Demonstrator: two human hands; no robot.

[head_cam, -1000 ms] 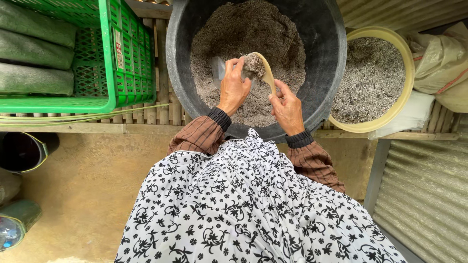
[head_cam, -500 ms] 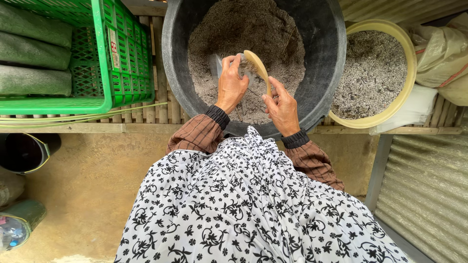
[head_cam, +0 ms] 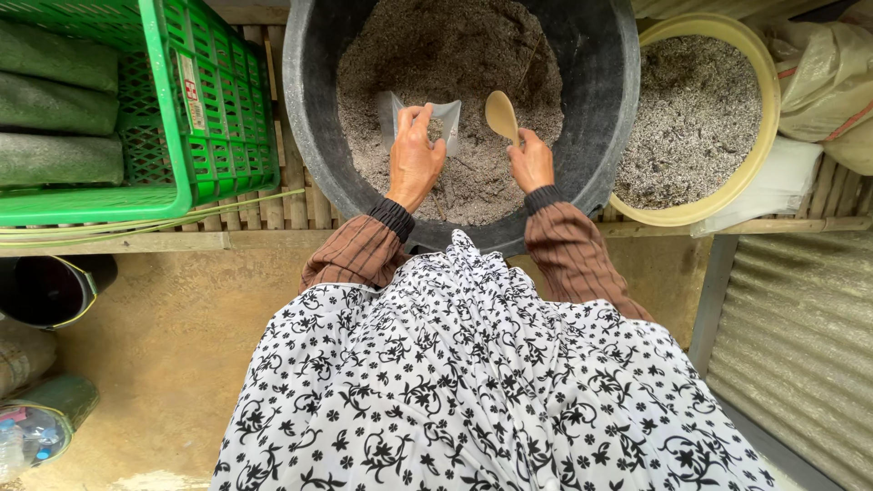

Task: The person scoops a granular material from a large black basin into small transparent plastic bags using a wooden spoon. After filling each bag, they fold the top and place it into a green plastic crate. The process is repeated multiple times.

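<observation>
At ten o'clock sits a green plastic lattice crate (head_cam: 209, 109). Inside the big black round tub (head_cam: 600, 118) of grey soil, the left hand (head_cam: 416, 159) pinches a small clear plastic pouch (head_cam: 447, 116) open; the right hand (head_cam: 530, 164), toward one o'clock, grips a tan wooden spoon (head_cam: 501, 115). At two o'clock sits a yellow-rimmed basin (head_cam: 759, 136).

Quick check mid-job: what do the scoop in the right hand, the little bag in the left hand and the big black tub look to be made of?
Scoop: likely plastic, possibly wood; smooth, matte tan, one piece. Bag, held by the left hand: thin clear plastic film, glossy and see-through. Tub: probably moulded plastic or rubber; dull black, thick smooth wall. Right hand grips the scoop's handle.
</observation>
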